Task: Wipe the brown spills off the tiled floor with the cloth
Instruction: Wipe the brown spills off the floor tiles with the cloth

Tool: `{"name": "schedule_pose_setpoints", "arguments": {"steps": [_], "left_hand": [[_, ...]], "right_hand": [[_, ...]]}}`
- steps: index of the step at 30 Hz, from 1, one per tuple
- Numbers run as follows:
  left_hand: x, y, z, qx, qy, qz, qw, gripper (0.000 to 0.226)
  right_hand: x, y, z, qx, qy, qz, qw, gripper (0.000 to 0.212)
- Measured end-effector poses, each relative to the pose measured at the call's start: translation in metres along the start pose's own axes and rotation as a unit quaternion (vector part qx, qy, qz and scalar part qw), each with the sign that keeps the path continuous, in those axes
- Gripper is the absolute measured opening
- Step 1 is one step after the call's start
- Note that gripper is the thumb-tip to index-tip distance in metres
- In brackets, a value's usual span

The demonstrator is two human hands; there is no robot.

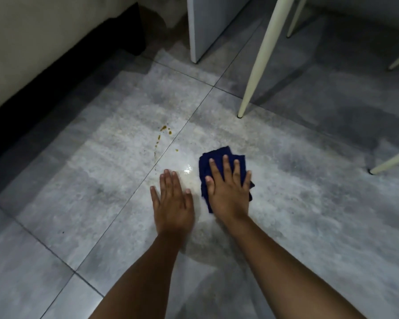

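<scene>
With the right hand (228,189) spread flat on the blue cloth (219,157) at frame centre and the left hand (173,199) splayed bare on the tiled floor (309,215), sweep up-left, pressing evenly, over the brown spills (164,128)

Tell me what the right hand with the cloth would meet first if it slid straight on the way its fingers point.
Probably bare tiled floor, then the cream chair leg near its foot; depth is uncertain. The right hand and blue cloth would pass right of the brown spills.
</scene>
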State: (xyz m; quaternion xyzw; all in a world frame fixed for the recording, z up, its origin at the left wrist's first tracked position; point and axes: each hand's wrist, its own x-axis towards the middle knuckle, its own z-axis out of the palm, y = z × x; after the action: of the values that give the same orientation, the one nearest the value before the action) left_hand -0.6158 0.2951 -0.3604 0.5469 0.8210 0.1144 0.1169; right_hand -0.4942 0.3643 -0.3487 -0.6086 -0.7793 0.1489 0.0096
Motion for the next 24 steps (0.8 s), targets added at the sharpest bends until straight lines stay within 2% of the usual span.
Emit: {"name": "schedule_pose_setpoints", "arguments": {"steps": [3,5,8,10,12,17,20,24], "left_hand": [[0.017,-0.021,-0.012,-0.012,0.032,0.013,0.999,0.066],[0.036,-0.046,-0.023,0.008,0.044,-0.023,0.999,0.067],[0.053,-0.085,-0.037,0.024,0.015,-0.062,0.998,0.065],[0.051,-0.097,-0.036,0.037,-0.007,-0.052,0.998,0.065],[0.05,-0.1,-0.033,0.043,0.001,-0.048,0.998,0.066],[0.052,-0.098,-0.034,0.046,0.012,-0.056,0.997,0.065],[0.055,-0.099,-0.036,0.042,-0.002,-0.047,0.998,0.064],[0.051,-0.098,-0.039,0.025,-0.007,-0.05,0.998,0.063]], "right_hand": [[0.037,0.014,-0.008,-0.004,-0.007,-0.007,1.0,0.052],[0.047,0.024,-0.011,0.002,0.008,0.046,0.999,0.052],[0.024,0.011,-0.003,0.02,0.021,0.118,0.993,0.052],[-0.005,-0.019,0.007,0.025,0.03,0.09,0.995,0.054],[-0.02,-0.055,0.016,0.029,0.006,0.026,0.999,0.057],[0.034,-0.102,0.018,-0.011,-0.036,-0.067,0.997,0.057],[0.058,-0.094,0.008,-0.009,-0.086,-0.027,0.996,0.052],[0.026,-0.097,-0.004,-0.018,-0.122,0.027,0.992,0.053]]}}
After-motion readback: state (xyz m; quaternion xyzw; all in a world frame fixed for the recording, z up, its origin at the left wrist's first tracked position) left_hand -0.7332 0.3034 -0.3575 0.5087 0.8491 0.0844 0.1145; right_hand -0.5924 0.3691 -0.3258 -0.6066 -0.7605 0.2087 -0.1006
